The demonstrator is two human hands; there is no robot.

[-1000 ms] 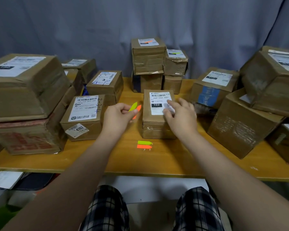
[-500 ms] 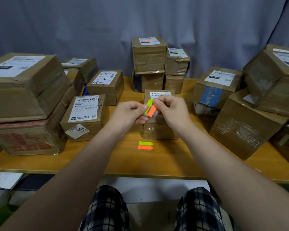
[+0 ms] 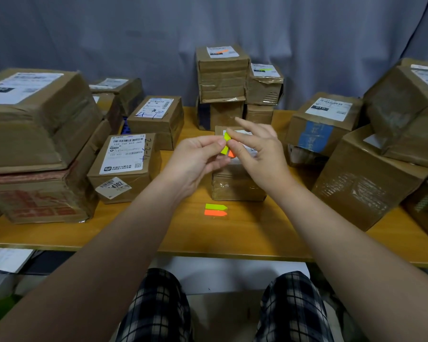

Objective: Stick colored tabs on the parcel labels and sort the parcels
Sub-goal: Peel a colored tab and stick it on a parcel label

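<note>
I see both hands raised together over the small parcel [image 3: 237,183] mid-table. The left hand [image 3: 195,161] pinches a yellow-green tab [image 3: 225,144] and an orange tab [image 3: 231,153] between thumb and forefinger; the right hand [image 3: 260,156] nips the yellow-green tab's upper end, other fingers fanned. Both tabs look small, bright and slightly tilted

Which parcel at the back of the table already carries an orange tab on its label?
The top parcel of the taller back stack: an orange tab sits on its label, while its right neighbour has a green one.
</note>
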